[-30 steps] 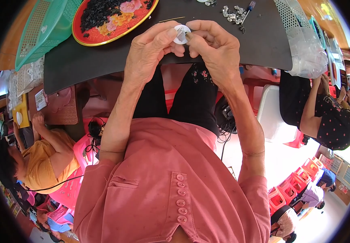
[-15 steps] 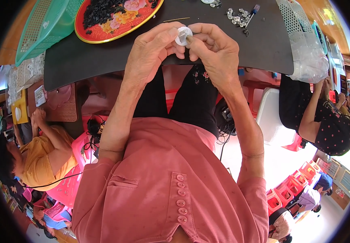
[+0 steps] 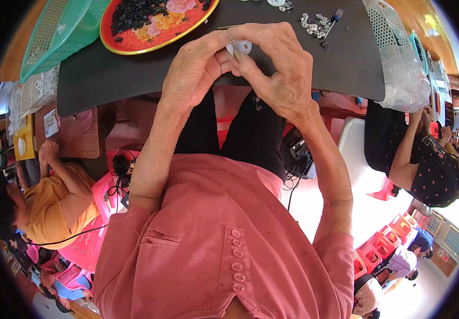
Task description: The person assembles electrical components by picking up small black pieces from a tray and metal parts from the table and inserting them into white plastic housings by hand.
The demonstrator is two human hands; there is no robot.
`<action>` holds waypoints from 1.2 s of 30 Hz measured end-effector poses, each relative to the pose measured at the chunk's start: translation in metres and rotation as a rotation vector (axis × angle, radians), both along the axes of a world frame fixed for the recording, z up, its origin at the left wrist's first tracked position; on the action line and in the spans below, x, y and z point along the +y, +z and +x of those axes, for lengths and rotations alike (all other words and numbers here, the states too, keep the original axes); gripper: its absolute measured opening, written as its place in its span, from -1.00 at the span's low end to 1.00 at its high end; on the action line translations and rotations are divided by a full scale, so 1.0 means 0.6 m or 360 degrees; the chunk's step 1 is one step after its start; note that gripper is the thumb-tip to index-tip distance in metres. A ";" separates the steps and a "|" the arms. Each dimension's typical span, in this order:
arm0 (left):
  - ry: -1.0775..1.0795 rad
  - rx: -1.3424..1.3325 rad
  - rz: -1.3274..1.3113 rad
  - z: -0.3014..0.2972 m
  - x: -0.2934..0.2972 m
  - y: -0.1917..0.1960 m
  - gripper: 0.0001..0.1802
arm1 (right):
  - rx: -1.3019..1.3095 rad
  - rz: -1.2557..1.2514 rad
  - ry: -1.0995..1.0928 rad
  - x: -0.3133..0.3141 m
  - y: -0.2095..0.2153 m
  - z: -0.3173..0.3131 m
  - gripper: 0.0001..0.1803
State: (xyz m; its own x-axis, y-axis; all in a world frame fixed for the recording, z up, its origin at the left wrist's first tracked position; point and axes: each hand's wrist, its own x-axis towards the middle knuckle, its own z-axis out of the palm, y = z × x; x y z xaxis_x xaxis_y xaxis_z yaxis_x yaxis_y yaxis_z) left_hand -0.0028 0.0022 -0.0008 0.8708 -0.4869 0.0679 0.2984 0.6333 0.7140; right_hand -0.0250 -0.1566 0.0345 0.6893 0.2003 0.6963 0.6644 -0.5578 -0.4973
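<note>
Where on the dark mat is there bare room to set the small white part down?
The dark mat is bare left of the left hand, below the red tray. Another bare strip lies right of the right hand, before the clear bag. Small clear parts crowd the top.

Place: a small assembly workshop, I'd say.
Bench: dark mat [image 3: 133, 74] at my 12 o'clock.
Stock: parts tray [image 3: 149, 24], baskets [image 3: 54, 32].
Company: co-workers at 3 and 9 o'clock.
</note>
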 end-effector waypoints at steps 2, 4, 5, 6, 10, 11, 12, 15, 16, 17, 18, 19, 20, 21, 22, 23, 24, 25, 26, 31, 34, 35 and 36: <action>-0.0001 -0.0007 -0.0006 0.001 0.001 -0.003 -0.66 | 0.0018 -0.0025 0.0022 -0.003 -0.001 0.002 -0.68; -0.0016 -0.0007 -0.0026 0.002 0.003 -0.004 -0.67 | 0.0035 -0.0050 0.0040 -0.007 -0.003 0.003 -0.67; -0.0030 -0.0008 -0.0044 0.002 0.003 -0.004 -0.67 | 0.0009 -0.0053 0.0043 -0.009 -0.005 0.003 -0.66; -0.0032 -0.0006 -0.0045 0.001 0.002 -0.002 -0.67 | -0.0017 -0.0057 0.0044 -0.010 -0.006 0.003 -0.64; 0.0029 0.0001 0.0007 -0.003 -0.001 -0.001 -0.66 | -0.0011 -0.0129 0.0044 -0.011 0.001 -0.001 -0.63; 0.0033 -0.0013 0.0013 -0.003 0.000 -0.002 -0.66 | -0.0019 -0.0136 0.0054 -0.011 0.002 -0.001 -0.64; 0.0032 -0.0012 0.0014 -0.003 -0.002 -0.001 -0.66 | -0.0028 -0.0143 0.0063 -0.011 0.002 -0.002 -0.64; 0.0053 0.0035 0.0047 -0.006 -0.004 0.006 -0.65 | 0.0056 -0.0142 -0.0020 -0.010 0.008 -0.012 -0.63; 0.0031 0.0013 0.0059 -0.006 -0.004 0.007 -0.65 | 0.0057 -0.0141 -0.0021 -0.010 0.005 -0.013 -0.63; 0.0008 -0.0008 0.0071 -0.006 -0.004 0.008 -0.65 | 0.0057 -0.0137 -0.0042 -0.010 0.000 -0.013 -0.64; 0.0005 -0.0007 0.0071 -0.006 -0.005 0.009 -0.65 | 0.0058 -0.0132 -0.0064 -0.010 -0.004 -0.014 -0.65; 0.0059 -0.0010 0.0124 -0.006 -0.007 0.009 -0.65 | 0.0059 -0.0133 -0.0067 -0.010 -0.005 -0.013 -0.65; 0.0114 -0.0014 0.0177 -0.006 -0.010 0.009 -0.64 | -0.0042 -0.0227 -0.0103 -0.011 -0.006 -0.011 -0.65; 0.0113 -0.0014 0.0177 -0.007 -0.013 0.010 -0.64 | -0.0143 -0.0320 -0.0137 -0.010 -0.007 -0.009 -0.65; 0.0178 0.0028 0.0166 -0.010 -0.016 0.012 -0.65 | -0.0145 -0.0320 -0.0138 -0.008 -0.006 -0.009 -0.65; 0.0242 0.0070 0.0155 -0.010 -0.018 0.013 -0.65 | -0.0153 -0.0286 -0.0159 -0.005 -0.005 -0.011 -0.64; 0.0244 0.0069 0.0155 -0.008 -0.015 0.011 -0.65 | -0.0160 -0.0252 -0.0178 -0.004 -0.003 -0.014 -0.63; 0.0160 0.0012 0.0127 -0.004 -0.010 0.007 -0.66 | -0.0162 -0.0253 -0.0177 -0.003 -0.003 -0.019 -0.63; 0.0076 -0.0045 0.0099 -0.001 -0.008 0.004 -0.67 | 0.0050 -0.0077 -0.0144 -0.003 -0.004 -0.024 -0.64; 0.0114 -0.0055 0.0127 -0.005 -0.013 0.006 -0.68 | 0.0611 0.0518 -0.0010 0.000 -0.015 -0.032 -0.69; 0.0102 -0.0035 0.0141 -0.006 -0.012 0.007 -0.68 | 0.0589 0.0767 0.0041 -0.002 -0.025 -0.022 -0.70; 0.0088 -0.0027 0.0145 -0.007 -0.011 0.007 -0.67 | 0.0607 0.0715 0.0103 -0.007 -0.027 -0.021 -0.69; 0.0090 -0.0026 0.0144 -0.005 -0.010 0.006 -0.67 | 0.0626 0.0663 0.0166 -0.011 -0.027 -0.020 -0.68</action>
State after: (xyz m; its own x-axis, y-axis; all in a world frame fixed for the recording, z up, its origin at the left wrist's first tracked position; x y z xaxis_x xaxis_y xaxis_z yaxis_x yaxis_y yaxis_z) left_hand -0.0060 -0.0041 0.0027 0.8961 -0.4421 0.0401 0.2522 0.5814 0.7736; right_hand -0.0370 -0.1631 0.0181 0.9035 0.0449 0.4263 0.4260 -0.2037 -0.8815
